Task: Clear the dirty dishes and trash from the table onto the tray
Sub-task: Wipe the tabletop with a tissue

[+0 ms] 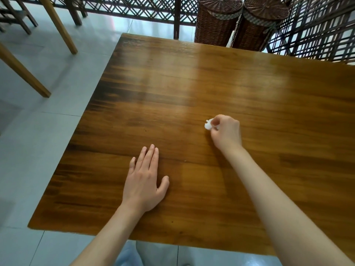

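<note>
**White tissue pinched at the middle of the table**

Seen from above: glossy brown wooden table (pixel 192 89) with dark grain streaks, filling most of the view. Left hand (pixel 143 181) laid flat on the wood toward 7 o'clock, palm down, fingers straight and close together, thumb spread to the side, gripping nothing. Right hand (pixel 225 132) farther out, just toward 3 o'clock of the table's middle, fingers curled, pinching a small crumpled white tissue scrap (pixel 208 124) between thumb and fingertips. Tissue scrap poking out at the 9 o'clock side of that hand, low over the wood; touching the surface or just lifted, cannot tell. Both forearms bare, reaching in from the 6 o'clock edge.

Beyond the table at 12 to 1 o'clock: two tall dark brown woven wicker baskets (pixel 217 22) with round lids, standing side by side and touching, backed by a dark lattice screen (pixel 134 6). At 10 to 11 o'clock: pale wooden furniture legs (pixel 57 25) slanting over light grey floor tiles (pixel 38 141), with darker chair legs (pixel 19 18) behind them. At 6 o'clock, under the table's near edge: light blue cloth (pixel 126 254) on the person.
</note>
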